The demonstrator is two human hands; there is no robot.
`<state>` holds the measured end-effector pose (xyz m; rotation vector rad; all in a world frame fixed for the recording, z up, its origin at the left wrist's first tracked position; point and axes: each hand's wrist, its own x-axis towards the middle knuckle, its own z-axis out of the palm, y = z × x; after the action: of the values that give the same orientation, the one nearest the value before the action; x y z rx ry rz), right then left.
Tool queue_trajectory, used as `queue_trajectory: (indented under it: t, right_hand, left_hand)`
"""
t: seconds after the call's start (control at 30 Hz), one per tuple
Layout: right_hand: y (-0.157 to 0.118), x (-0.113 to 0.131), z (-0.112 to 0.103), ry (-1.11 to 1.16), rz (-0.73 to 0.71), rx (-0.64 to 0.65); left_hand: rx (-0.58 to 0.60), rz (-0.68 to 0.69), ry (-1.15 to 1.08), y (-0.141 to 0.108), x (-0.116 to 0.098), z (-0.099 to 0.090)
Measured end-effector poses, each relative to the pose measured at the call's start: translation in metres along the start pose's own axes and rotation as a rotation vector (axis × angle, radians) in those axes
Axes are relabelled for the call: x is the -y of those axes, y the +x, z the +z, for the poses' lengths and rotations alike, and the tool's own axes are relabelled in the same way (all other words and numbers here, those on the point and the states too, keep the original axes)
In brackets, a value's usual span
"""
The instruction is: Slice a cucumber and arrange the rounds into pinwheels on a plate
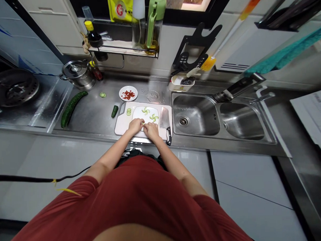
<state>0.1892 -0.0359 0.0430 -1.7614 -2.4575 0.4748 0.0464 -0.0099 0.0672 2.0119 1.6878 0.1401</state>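
My left hand (135, 126) and my right hand (151, 130) meet over the near edge of a white plate (138, 111), fingers pinched around a small pale green piece, likely cucumber, mostly hidden. Two pinwheel shapes of cucumber slices (145, 110) lie on the plate. Under the plate is a pale cutting board (120, 126); a few cucumber slices (129, 111) rest on its left part. A knife (168, 135) lies along the board's right side, handle toward me. Left of the board sits a cut cucumber piece (114, 111).
Behind the board stands a small plate (128, 93) of red pieces. A long cucumber (72, 108), more slices (103, 95) and a lidded pot (78, 75) are at the left. The double sink (196, 114) lies right; a bottle shelf (121, 47) hangs above.
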Motion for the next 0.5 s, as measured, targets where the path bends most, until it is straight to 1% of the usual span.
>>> queue_trajectory:
  t: [0.17, 0.33, 0.5]
  right_hand:
    - [0.0002, 0.0008, -0.0024, -0.012, -0.019, 0.015]
    - [-0.0019, 0.0030, -0.0022, -0.025, -0.035, -0.008]
    - [-0.0018, 0.0066, -0.0039, -0.013, -0.005, -0.017]
  left_hand:
    - [-0.009, 0.009, 0.009, 0.0008, 0.0010, 0.0019]
    - [-0.018, 0.006, 0.027, 0.0011, 0.0014, 0.0035]
    - [-0.022, -0.026, -0.016, 0.0030, 0.0000, 0.0037]
